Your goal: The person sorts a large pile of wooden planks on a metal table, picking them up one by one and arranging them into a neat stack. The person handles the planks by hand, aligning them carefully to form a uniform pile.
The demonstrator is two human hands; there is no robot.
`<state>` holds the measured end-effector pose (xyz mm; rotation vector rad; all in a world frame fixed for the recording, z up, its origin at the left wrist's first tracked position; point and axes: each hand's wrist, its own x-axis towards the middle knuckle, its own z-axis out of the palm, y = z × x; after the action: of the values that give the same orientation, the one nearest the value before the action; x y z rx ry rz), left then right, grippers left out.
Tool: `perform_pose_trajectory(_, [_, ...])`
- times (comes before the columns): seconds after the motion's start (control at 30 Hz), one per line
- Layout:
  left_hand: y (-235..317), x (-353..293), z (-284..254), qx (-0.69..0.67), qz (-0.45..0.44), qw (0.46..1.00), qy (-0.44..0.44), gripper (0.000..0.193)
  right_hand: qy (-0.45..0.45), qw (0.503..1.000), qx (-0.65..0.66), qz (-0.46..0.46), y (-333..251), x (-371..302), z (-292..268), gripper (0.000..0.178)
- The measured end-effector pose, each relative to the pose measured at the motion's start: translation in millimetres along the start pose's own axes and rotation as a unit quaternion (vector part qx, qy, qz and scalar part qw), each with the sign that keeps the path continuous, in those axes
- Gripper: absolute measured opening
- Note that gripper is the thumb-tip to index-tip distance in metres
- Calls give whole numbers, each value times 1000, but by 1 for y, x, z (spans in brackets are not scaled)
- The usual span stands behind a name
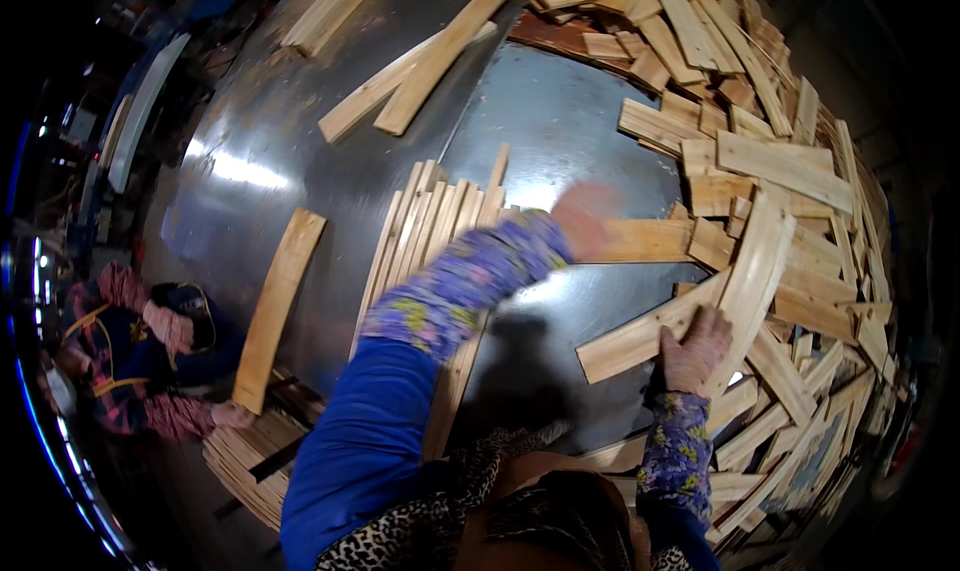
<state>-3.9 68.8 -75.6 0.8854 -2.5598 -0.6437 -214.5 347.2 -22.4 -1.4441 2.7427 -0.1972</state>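
My left arm reaches across to the right, and my left hand (588, 219) is smeared by motion, so its fingers cannot be made out. It is beside the end of a flat wooden board (650, 241) that juts from the pile. My right hand (697, 351) rests, thumb and fingers apart, where two boards cross. One is a long pale board (757, 281) slanting up and away; the other is a shorter board (625, 353) pointing left. Under my left forearm, several narrow strips (410, 226) stand side by side in a row.
A large heap of loose boards (790, 171) covers the right side of the metal table (350, 186). Two boards (440, 66) lie crossed at the far side, with more (335, 11) beyond. At left, another person (150, 346) holds a board (280, 306) above stacked boards (245, 471).
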Motion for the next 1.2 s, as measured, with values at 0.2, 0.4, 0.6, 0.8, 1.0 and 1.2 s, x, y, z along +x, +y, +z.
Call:
perform_pose_trajectory(0.2, [101,-22,62,161,1,964,-213,96,46,991,22,126,72,10,29,102])
perform_pose_trajectory(0.4, [73,-3,4,161,-149,962,-163,82,-22,993,-2,118,90,17,-17,84])
perform_pose_trajectory(0.6, [136,-9,-67,153,-179,944,-229,79,-39,831,515,206,84,-35,-21,97])
perform_pose_trajectory(0.8, [99,-87,-107,-163,-345,844,-376,86,-68,622,754,201,27,-94,17,82])
perform_pose_trajectory(1.0, [96,-274,-94,-799,-378,411,-222,82,-193,420,858,227,34,-80,26,62])
perform_pose_trajectory(1.2, [141,-258,-99,-863,-281,403,-120,94,-283,566,760,148,9,-59,33,63])
